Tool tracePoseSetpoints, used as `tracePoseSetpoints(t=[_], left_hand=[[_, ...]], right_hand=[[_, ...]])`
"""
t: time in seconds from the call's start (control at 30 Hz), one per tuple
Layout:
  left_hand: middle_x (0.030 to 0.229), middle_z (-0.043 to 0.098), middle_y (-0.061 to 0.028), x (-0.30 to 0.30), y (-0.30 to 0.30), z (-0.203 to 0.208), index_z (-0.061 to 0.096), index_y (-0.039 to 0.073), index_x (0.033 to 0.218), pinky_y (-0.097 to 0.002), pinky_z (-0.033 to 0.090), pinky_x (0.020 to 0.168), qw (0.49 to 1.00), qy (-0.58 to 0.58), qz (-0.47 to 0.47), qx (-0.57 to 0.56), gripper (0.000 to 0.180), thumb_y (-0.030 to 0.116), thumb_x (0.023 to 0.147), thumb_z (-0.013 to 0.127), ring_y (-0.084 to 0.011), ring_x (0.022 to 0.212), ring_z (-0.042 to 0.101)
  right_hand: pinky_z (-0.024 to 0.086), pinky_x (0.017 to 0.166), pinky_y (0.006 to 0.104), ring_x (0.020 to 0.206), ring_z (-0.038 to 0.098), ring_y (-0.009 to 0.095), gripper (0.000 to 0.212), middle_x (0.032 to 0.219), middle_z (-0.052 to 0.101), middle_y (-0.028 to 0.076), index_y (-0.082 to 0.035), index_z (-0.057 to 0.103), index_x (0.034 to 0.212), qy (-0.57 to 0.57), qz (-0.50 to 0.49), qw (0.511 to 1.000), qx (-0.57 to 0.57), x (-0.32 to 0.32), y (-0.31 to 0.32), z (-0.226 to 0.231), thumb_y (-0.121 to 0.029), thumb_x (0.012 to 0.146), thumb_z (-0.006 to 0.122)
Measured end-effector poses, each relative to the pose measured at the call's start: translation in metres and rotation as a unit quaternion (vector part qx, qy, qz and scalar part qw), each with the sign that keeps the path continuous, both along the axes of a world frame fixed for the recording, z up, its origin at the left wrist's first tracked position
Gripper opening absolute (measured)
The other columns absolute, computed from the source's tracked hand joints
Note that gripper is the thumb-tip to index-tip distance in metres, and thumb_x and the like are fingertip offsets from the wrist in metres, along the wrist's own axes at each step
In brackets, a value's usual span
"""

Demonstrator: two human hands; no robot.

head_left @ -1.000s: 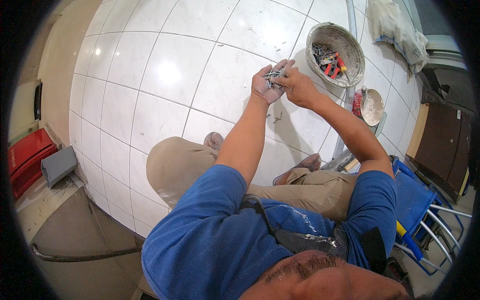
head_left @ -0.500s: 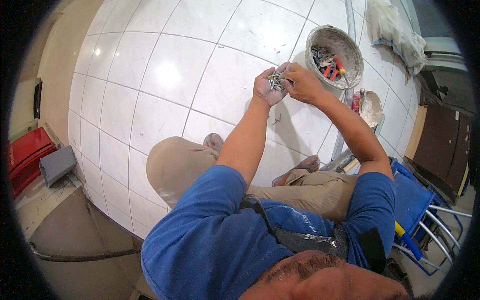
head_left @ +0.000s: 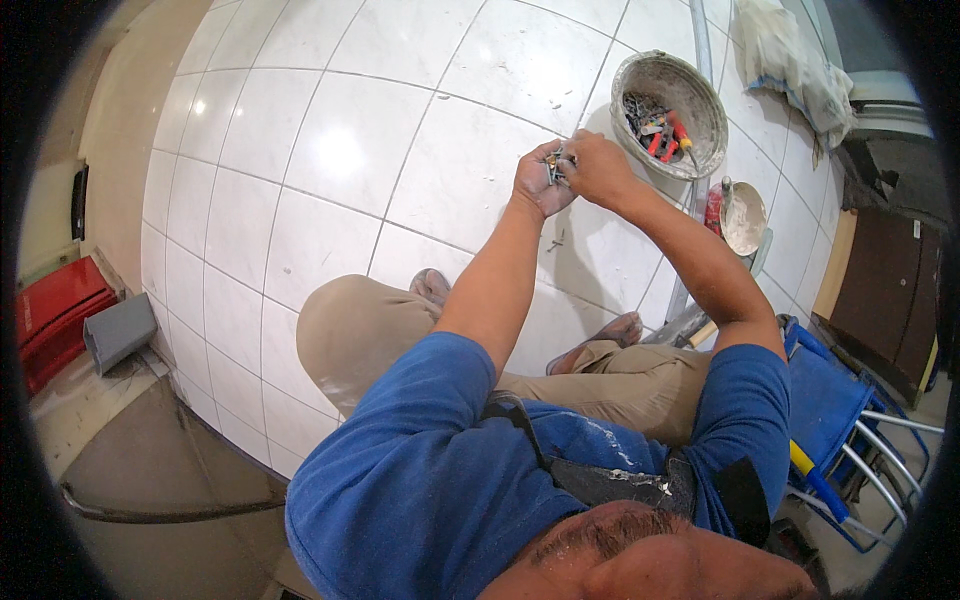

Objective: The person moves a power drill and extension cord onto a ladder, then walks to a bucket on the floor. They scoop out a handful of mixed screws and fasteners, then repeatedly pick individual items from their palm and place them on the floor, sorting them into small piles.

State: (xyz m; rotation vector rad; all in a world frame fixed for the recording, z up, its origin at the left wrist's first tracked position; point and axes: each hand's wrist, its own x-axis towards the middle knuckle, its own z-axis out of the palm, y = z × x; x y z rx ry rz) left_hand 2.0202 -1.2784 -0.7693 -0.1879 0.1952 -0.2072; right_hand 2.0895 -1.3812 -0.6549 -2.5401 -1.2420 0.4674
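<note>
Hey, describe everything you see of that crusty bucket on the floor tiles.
The bucket is round, open-topped and grey, with pale dried residue crusting its rim and inner wall; its material is hard to tell. It appears upright on the tiled floor, just beyond the right hand; whether they touch is unclear. Inside lie small metal fasteners, red-handled tools and a screwdriver-like tool with a red-and-yellow handle.
</note>
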Motion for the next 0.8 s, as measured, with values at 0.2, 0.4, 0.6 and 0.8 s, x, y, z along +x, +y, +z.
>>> tracePoseSetpoints(t=[0.2, 0.4, 0.6, 0.8], left_hand=[[0.134, 0.058, -0.0204, -0.003, -0.001, 0.015, 0.051, -0.004, 0.133, -0.0478, 0.037, 0.112, 1.0, 0.01, 0.002, 0.03, 0.05, 0.029, 0.1, 0.036, -0.0339, 0.124, 0.055], [0.128, 0.061, -0.0195, -0.002, -0.003, -0.007, 0.055, -0.003, 0.128, -0.0478, 0.04, 0.109, 0.999, 0.035, 0.007, 0.038, 0.047, 0.029, 0.099, 0.037, -0.033, 0.12, 0.058], [0.129, 0.06, -0.0202, -0.005, 0.006, -0.008, 0.051, -0.004, 0.133, -0.0462, 0.042, 0.108, 0.995, -0.072, 0.027, -0.057, 0.049, 0.027, 0.098, 0.038, -0.0333, 0.119, 0.058], [0.142, 0.049, -0.0228, -0.007, 0.008, 0.012, 0.041, -0.006, 0.141, -0.0482, 0.048, 0.101, 0.995, 0.052, 0.079, 0.006, 0.055, 0.025, 0.097, 0.037, -0.0392, 0.125, 0.052]], right_hand=[[0.053, 0.083, 0.0493, 0.093, 0.064, 0.041, 0.022, 0.099, 0.065, 0.021, 0.0, 0.071, 0.084, -0.009, -0.004, 1.0, -0.03, -0.001, 0.003, -0.002, -0.02, 0.081, 0.062], [0.052, 0.084, 0.0486, 0.097, 0.063, 0.039, 0.021, 0.099, 0.065, 0.018, -0.004, 0.071, 0.091, -0.002, -0.004, 1.0, -0.025, -0.001, 0.003, 0.0, -0.019, 0.08, 0.064], [0.051, 0.085, 0.0455, 0.098, 0.062, 0.035, 0.02, 0.102, 0.065, 0.016, -0.007, 0.068, 0.096, 0.072, -0.01, 0.987, 0.144, 0.002, -0.01, -0.01, -0.022, 0.083, 0.064], [0.05, 0.078, 0.0385, 0.085, 0.064, 0.026, 0.021, 0.094, 0.069, 0.013, -0.002, 0.066, 0.093, 0.275, -0.042, 0.951, 0.136, 0.018, -0.02, -0.02, -0.021, 0.085, 0.064]])
